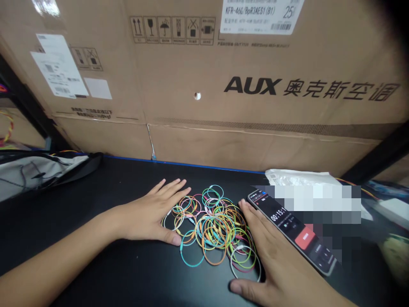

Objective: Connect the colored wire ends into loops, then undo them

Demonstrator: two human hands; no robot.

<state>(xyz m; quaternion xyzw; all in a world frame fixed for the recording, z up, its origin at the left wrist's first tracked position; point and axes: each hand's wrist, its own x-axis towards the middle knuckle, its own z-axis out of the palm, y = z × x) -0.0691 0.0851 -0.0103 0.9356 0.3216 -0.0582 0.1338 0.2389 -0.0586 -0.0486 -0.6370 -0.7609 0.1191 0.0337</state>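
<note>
Nearest you, your right hand (271,251) shows its thumb held well out from closely set fingers, and your left hand (147,215) has its fingers slightly fanned, with neither visibly pinching anything. The heap of coloured rings (219,232) lies overlapping on the black tabletop (128,273) between your 2 hands; low palms and gentle, even pressure at both edges should limit tangling and scatter. Mind the phone (305,238) just beside your right hand, with the carton (179,85) standing behind.
</note>
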